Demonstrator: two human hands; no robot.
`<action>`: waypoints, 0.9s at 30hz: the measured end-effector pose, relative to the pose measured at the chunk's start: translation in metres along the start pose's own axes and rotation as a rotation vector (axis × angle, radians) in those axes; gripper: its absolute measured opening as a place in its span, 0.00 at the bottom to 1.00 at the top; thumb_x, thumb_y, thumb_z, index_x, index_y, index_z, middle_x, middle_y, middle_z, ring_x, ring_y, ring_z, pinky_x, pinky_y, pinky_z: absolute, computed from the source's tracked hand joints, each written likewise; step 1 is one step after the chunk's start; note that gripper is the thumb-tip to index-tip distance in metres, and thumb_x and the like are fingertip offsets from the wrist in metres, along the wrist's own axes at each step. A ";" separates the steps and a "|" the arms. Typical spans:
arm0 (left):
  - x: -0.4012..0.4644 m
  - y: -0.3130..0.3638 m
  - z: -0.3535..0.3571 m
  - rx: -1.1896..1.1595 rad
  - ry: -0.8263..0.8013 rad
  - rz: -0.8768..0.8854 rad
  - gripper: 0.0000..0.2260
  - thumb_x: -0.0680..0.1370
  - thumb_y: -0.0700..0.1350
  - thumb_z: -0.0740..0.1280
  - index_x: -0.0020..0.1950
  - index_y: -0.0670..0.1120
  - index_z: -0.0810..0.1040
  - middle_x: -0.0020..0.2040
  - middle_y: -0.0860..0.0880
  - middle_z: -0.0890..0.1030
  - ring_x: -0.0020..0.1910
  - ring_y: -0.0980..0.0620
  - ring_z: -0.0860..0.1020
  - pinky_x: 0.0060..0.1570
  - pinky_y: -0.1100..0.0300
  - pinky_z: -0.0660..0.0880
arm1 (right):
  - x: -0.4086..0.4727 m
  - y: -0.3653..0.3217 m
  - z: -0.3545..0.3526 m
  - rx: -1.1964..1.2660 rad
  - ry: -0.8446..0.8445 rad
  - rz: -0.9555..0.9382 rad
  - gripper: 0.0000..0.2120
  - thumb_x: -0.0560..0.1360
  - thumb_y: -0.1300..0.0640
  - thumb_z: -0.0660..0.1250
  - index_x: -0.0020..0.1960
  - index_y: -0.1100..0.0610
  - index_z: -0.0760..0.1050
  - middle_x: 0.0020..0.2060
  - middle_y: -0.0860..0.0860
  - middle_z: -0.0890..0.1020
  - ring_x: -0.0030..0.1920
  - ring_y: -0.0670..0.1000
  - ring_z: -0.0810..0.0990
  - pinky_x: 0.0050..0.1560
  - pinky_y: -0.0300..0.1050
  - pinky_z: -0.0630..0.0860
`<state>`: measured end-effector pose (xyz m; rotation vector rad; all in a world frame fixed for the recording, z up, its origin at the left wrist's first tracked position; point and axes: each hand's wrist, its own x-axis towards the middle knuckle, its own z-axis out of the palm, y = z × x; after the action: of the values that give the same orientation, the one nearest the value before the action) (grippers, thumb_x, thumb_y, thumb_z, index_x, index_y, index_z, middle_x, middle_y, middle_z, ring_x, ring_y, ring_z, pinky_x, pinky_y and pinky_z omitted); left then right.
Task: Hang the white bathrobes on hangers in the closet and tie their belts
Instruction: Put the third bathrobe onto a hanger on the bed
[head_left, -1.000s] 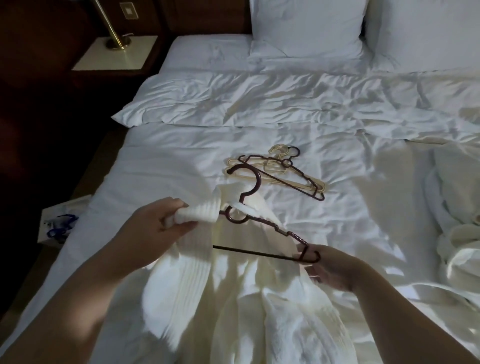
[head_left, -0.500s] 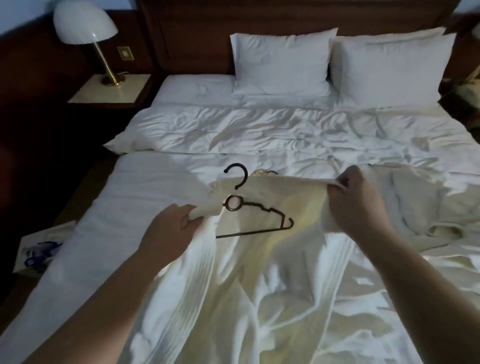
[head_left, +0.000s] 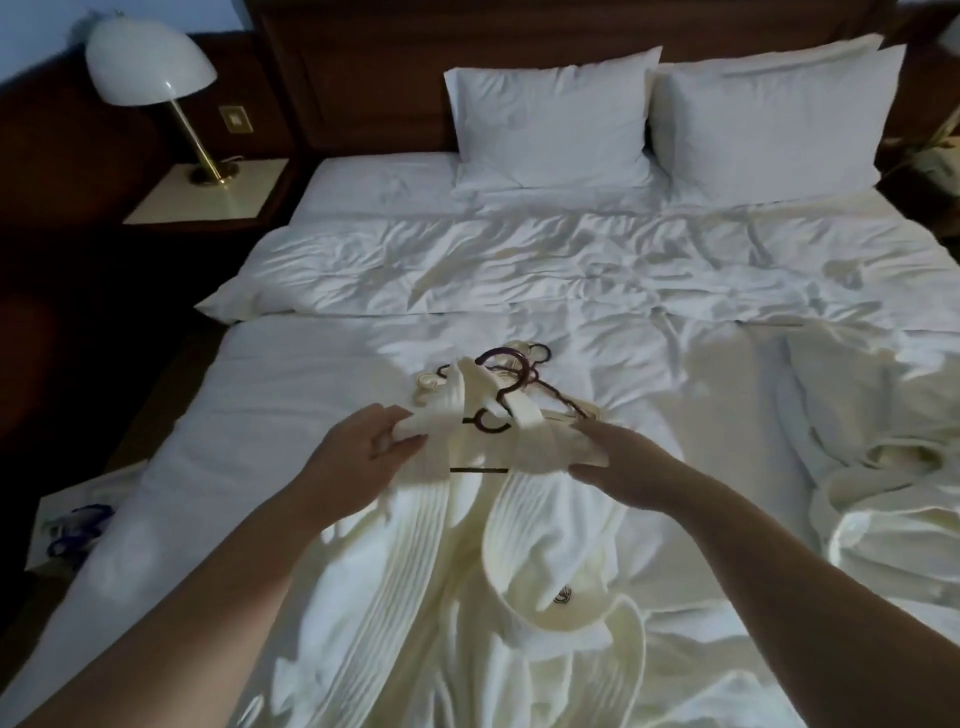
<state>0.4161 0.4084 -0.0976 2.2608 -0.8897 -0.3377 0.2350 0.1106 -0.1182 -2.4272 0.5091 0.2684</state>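
A white ribbed bathrobe (head_left: 467, 561) lies on the bed in front of me, its collar drawn over a dark brown hanger (head_left: 511, 384) whose hook sticks up above the fabric. My left hand (head_left: 363, 457) grips the robe's left shoulder. My right hand (head_left: 623, 462) grips the right shoulder, thumb under the cloth. Behind the robe, more hangers (head_left: 561, 402), brown and cream, lie in a small pile. A second white bathrobe (head_left: 872, 467) is crumpled at the right side of the bed.
The bed (head_left: 322, 405) has a rumpled white duvet (head_left: 519, 270) and two pillows (head_left: 550, 114) against a dark wooden headboard. A nightstand (head_left: 171, 205) with a white-shaded brass lamp (head_left: 150, 67) stands at the left. A plastic bag (head_left: 72, 519) lies on the floor at the left.
Both hands have brought the robe's shoulders down and inward over the hanger. The right hand moved left and lower. The hanger's bar and right arm are now mostly covered.
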 end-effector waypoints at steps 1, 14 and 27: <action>0.006 -0.004 0.000 0.022 -0.037 0.010 0.08 0.79 0.51 0.73 0.46 0.64 0.78 0.40 0.51 0.77 0.42 0.54 0.76 0.41 0.63 0.70 | 0.011 0.005 0.002 -0.042 -0.072 -0.018 0.14 0.78 0.51 0.72 0.62 0.51 0.78 0.56 0.50 0.82 0.59 0.53 0.79 0.51 0.37 0.68; 0.100 -0.064 0.084 0.473 -0.059 -0.382 0.43 0.80 0.69 0.59 0.85 0.51 0.42 0.84 0.40 0.50 0.83 0.38 0.48 0.77 0.33 0.45 | 0.119 0.038 0.063 0.118 0.177 0.261 0.43 0.77 0.40 0.69 0.83 0.47 0.50 0.79 0.54 0.63 0.78 0.60 0.62 0.76 0.59 0.64; -0.219 -0.065 0.223 0.240 0.055 -0.157 0.26 0.83 0.65 0.51 0.38 0.54 0.79 0.32 0.49 0.83 0.22 0.52 0.80 0.22 0.63 0.76 | -0.145 0.067 0.265 0.384 0.210 0.881 0.39 0.63 0.23 0.68 0.45 0.61 0.80 0.38 0.66 0.82 0.38 0.65 0.83 0.41 0.58 0.77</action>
<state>0.1866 0.4812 -0.3071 2.5567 -0.7594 -0.2476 0.0587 0.2710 -0.3159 -1.7384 1.5559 0.2433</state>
